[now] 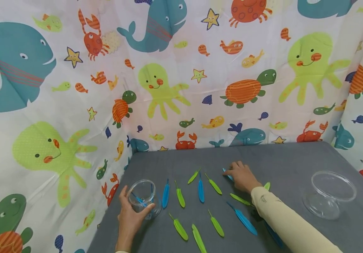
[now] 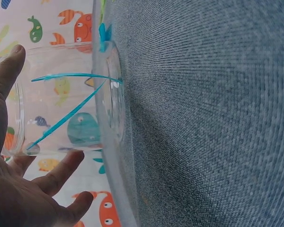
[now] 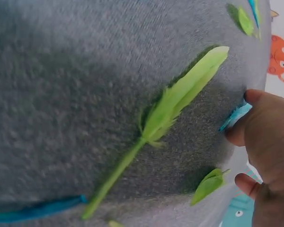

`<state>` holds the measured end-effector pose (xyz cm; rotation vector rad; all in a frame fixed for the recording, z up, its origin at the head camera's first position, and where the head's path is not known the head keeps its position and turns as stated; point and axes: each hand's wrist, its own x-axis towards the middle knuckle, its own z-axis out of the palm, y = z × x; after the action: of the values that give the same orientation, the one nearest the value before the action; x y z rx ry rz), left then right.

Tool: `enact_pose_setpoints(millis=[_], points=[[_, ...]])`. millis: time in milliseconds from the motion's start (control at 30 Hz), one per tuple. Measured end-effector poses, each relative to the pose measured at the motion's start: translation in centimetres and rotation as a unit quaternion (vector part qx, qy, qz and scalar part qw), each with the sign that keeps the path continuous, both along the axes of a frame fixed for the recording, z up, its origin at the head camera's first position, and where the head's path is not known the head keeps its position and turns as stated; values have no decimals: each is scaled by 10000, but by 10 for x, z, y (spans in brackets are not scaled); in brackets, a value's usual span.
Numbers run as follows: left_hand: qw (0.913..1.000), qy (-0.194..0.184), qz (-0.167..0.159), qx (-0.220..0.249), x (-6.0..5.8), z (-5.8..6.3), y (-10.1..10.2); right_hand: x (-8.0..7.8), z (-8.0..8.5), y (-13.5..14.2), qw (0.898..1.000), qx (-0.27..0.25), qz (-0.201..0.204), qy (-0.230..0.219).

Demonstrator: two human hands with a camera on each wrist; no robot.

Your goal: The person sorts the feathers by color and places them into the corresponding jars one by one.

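My left hand [image 1: 130,214] holds a clear jar [image 1: 146,186] at the table's left side, thumb and fingers on opposite sides near the rim. In the left wrist view, two thin blue feathers [image 2: 68,116] lean inside the upright jar. At the back right of the scattered feathers, my right hand [image 1: 245,178] pinches a blue feather [image 1: 227,174] between thumb and finger. The right wrist view shows this feather [image 3: 238,113] partly hidden by the fingers, close to the tabletop. A green feather [image 3: 175,104] lies near that hand.
Several green feathers [image 1: 180,229] and blue feathers [image 1: 245,222] lie spread over the grey table [image 1: 175,158]. A second clear container [image 1: 322,208] with a wide rim stands at the right. Behind the table hangs a sea-animal curtain [image 1: 181,133].
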<state>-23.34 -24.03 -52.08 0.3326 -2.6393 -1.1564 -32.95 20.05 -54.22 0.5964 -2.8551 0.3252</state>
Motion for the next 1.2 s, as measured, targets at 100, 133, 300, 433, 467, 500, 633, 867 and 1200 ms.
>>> enact_pose_setpoints(millis=[100, 133, 300, 433, 467, 500, 633, 867, 1200], points=[[10000, -31, -8, -37, 4, -4, 0, 1, -4, -1, 9990, 379, 191, 133], [10000, -45, -13, -45, 5, -5, 1, 2, -4, -1, 9985, 457, 223, 211], [10000, -87, -1, -46, 4, -6, 2, 0, -1, -2, 9961, 778, 116, 409], [10000, -34, 5, -23, 2, -3, 1, -4, 2, -3, 9941, 980, 4, 463], [10000, 0, 4, -27, 2, -3, 1, -4, 3, -3, 9938, 1001, -5, 478], [10000, 7, 15, -38, 2, -2, 1, -5, 3, -3, 9937, 1010, -13, 494], [10000, -5, 25, -62, 2, -2, 1, -6, 3, -2, 9928, 1037, 21, 595], [10000, -35, 31, -59, 1, -3, 0, -6, 0, 1, 9926, 902, 166, 793], [10000, -7, 86, -38, -1, 0, 0, -6, -2, 4, 9962, 475, 364, 630]])
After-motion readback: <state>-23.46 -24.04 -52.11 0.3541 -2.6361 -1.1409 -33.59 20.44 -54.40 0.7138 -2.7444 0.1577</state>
